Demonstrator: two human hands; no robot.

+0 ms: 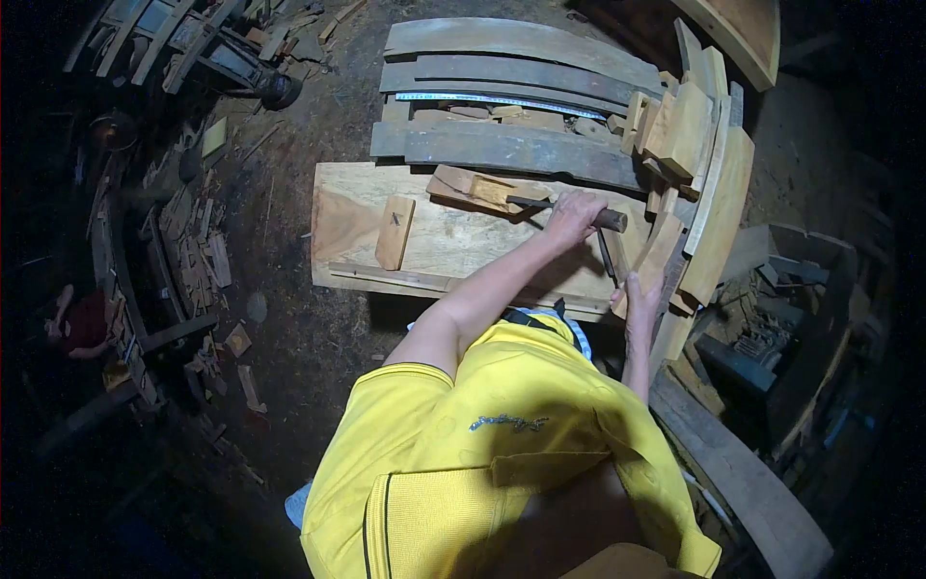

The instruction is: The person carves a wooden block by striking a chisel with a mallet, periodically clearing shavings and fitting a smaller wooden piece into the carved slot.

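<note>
My left hand (576, 218) is closed around a chisel (529, 202). Its dark blade points left into the slot of a wooden plane body (473, 189), and the thick round handle end sticks out to the right of my fist. Lower right, my right hand (640, 297) grips the lower end of a pale wooden block (658, 253), fingers on both sides of it. A thin dark rod (606, 257) runs between the chisel handle and my right fingers. Left of the plane body, a small wooden block (394, 233) with a dark slot lies on the broad board (362, 183).
Beyond the board lie weathered planks (521, 150) and a measuring strip (482, 98). Stacked wood pieces (680, 130) crowd the right side, above a box of tools (772, 328). Offcuts (217, 256) litter the floor at left, where another person (82, 323) is partly visible.
</note>
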